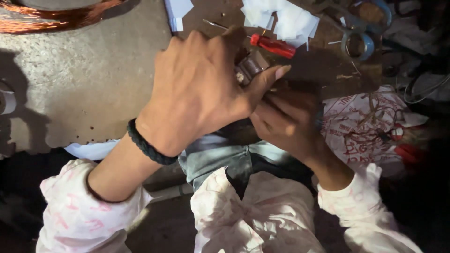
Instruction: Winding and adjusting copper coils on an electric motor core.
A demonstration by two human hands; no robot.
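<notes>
My left hand (201, 89), with a black braided band at the wrist, is wrapped over a small dark metal part (251, 65) with brown slotted faces, thumb stretched across it. My right hand (286, 119) lies in shadow just under and to the right, fingers curled against the same part from below. Most of the part is hidden by both hands. A red-handled screwdriver (273, 45) lies on the floor right behind it.
White paper scraps (286, 21) and a folded sheet (177, 10) lie at the back. Blue-handled scissors (363, 33) rest at the upper right. A coil of copper wire (47, 16) sits top left. A red-printed white bag (356, 126) lies at right beside tangled wires.
</notes>
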